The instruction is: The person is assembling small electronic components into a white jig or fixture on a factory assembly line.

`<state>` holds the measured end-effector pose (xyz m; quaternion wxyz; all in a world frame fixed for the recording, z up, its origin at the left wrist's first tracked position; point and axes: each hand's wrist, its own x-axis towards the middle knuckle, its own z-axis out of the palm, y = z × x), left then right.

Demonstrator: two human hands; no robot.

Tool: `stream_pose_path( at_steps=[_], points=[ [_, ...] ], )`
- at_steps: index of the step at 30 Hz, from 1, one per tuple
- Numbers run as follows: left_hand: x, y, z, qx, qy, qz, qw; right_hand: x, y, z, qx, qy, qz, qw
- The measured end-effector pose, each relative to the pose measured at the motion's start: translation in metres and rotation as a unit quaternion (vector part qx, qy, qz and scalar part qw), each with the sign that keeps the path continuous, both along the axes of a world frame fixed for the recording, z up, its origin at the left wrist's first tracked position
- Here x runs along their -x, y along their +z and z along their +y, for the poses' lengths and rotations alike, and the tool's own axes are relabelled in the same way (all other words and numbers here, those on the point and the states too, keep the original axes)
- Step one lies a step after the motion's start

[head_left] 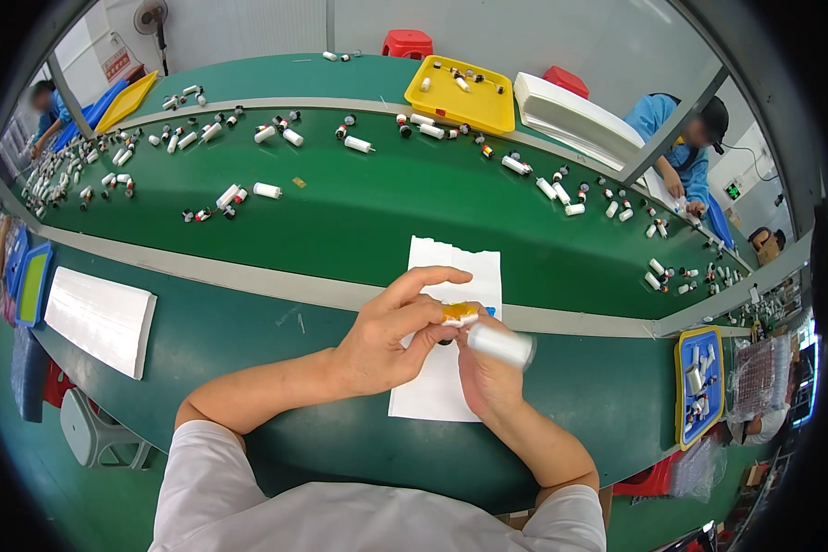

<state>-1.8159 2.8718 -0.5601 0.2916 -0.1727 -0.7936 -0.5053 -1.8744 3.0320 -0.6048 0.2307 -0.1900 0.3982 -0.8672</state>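
Both my hands meet over a white sheet of paper (432, 386) on the green table. My left hand (386, 336) pinches a small orange-and-white piece (459, 314) between thumb and fingers, its index finger raised. Right beside it, my right hand (489, 373) is closed around a white cylinder (501, 345), which is smeared by motion. The cylinder's inner end and most of the right fingertips are hidden. A dark bit shows just under the left fingertips, and something blue peeks out behind the right hand. Whether the orange piece and the cylinder are joined, I cannot tell.
Beyond a pale rail, a green belt (340, 212) carries many white cylinders with black and red parts. A yellow tray (474, 110) stands at the back; a blue-lined tray (679, 396) sits right. White foam board (101, 317) lies left. A co-worker (690, 156) works at far right.
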Motion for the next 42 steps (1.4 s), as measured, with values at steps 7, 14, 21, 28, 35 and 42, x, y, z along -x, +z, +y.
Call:
stream_pose_path(
  at_steps=[7,14,21,28,35,42],
  points=[
    [0.0,0.02,-0.005,-0.045,-0.188,-0.094,0.977,0.042,0.022,0.021,-0.194,0.278,0.025,0.94],
    [0.003,0.023,-0.015,-0.024,-0.395,-0.274,0.876,0.033,0.039,0.025,-0.318,0.236,0.267,0.879],
    [0.035,0.006,-0.052,0.354,0.393,-0.132,0.838,0.075,0.012,0.039,-0.449,-0.07,0.416,0.788],
    [0.034,-0.018,-0.009,0.31,0.117,-0.115,0.937,0.063,-0.019,0.032,-0.484,-0.067,0.61,0.623],
    [0.011,-0.021,0.031,0.431,-0.13,-0.262,0.854,0.056,-0.025,0.035,-0.508,-0.075,0.622,0.592],
    [0.016,-0.048,0.045,0.444,-0.103,-0.108,0.884,0.064,-0.031,0.041,-0.512,-0.087,0.616,0.593]
  ],
)
